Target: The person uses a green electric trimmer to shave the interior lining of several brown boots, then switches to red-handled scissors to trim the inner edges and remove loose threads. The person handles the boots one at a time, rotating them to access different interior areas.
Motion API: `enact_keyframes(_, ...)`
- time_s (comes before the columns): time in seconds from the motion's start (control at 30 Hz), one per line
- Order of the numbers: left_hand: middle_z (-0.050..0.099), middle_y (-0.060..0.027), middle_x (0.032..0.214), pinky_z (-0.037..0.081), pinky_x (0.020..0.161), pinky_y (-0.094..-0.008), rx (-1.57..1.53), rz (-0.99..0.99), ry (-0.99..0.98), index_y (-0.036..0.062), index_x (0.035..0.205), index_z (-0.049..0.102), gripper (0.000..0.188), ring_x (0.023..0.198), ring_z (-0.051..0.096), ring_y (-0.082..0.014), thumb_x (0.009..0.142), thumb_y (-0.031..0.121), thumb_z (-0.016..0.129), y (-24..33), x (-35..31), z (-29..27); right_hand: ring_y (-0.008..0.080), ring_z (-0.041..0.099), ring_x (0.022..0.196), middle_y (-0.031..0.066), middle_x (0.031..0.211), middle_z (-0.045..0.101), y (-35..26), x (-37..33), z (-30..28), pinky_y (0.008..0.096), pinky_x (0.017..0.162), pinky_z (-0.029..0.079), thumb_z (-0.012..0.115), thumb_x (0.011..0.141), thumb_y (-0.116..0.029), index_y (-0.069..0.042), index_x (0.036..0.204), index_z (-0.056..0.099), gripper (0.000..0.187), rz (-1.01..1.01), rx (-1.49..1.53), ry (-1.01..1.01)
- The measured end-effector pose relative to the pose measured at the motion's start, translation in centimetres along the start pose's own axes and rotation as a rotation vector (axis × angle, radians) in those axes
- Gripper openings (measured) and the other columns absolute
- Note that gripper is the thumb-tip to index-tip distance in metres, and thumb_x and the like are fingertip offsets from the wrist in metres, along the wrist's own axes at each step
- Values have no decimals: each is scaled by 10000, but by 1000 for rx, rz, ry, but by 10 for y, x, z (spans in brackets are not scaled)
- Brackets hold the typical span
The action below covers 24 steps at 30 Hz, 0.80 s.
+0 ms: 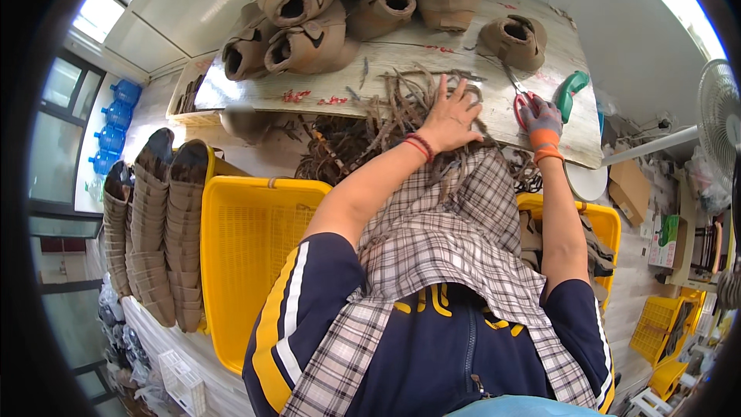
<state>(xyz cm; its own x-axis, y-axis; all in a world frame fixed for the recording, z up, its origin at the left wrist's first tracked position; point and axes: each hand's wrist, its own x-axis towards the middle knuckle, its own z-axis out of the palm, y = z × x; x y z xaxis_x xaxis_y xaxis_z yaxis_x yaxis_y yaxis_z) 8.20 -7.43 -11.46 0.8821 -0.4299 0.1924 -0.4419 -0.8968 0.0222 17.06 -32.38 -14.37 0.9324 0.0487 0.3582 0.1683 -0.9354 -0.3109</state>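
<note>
My left hand, bare, spreads its fingers over a bunch of brown scrap strips at the table's near edge. Some strips hang over the edge and onto my plaid apron. To the right, my right hand wears a grey and orange glove. Its fingers are at the red handles of the scissors, whose blades lie pointing away across the table. A green curved plastic tool lies just right of that hand. One brown shoe upper stands beyond the scissors.
More brown shoe uppers are piled at the back of the white table. Yellow baskets stand on both sides of me. Stacked brown pieces rise at far left. A fan stands at right.
</note>
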Motion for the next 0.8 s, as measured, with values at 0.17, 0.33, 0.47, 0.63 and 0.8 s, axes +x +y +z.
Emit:
enact_keyframes(0.17, 463, -138, 1332, 121, 1091, -625, -10, -316, 301, 104, 1277, 504, 476, 1332, 329, -341, 921, 418, 474, -73, -78, 20, 338, 521, 1082, 148, 1143, 589, -5, 1, 1, 429, 944, 412, 644, 796, -436, -155, 1187, 632, 481, 46, -62, -33)
enact_keyframes(0.33, 451, -158, 1283, 287, 1065, -467, 13, -586, 622, 65, 1221, 497, 373, 1268, 379, -351, 852, 76, 550, -116, -174, 26, 335, 548, 1033, 145, 1091, 613, -4, 0, 1, 423, 915, 430, 640, 794, -438, -163, 1183, 636, 477, 46, -96, -41)
enact_keyframes(0.47, 454, -169, 1188, 358, 961, -468, -91, -1014, 714, 58, 1081, 508, 313, 1106, 459, -368, 782, -32, 529, -127, -214, 32, 346, 561, 1012, 169, 1078, 615, -8, -2, 1, 426, 919, 430, 628, 797, -443, -149, 1181, 638, 484, 52, -100, -48)
enact_keyframes(0.63, 512, -131, 879, 374, 812, -462, 35, -853, 869, 70, 886, 525, 198, 911, 510, -342, 719, -21, 578, -148, -197, 16, 341, 574, 994, 160, 1053, 625, -8, -1, -1, 428, 910, 438, 630, 797, -417, -147, 1179, 639, 467, 42, -117, -39)
enact_keyframes(0.8, 606, -156, 919, 414, 790, -451, 118, -701, 528, 67, 1003, 583, 214, 879, 570, -347, 800, 118, 538, -163, -162, -13, 332, 571, 1005, 161, 1053, 624, -8, 0, -5, 424, 919, 433, 651, 772, -423, -141, 1163, 650, 483, 65, -75, -68)
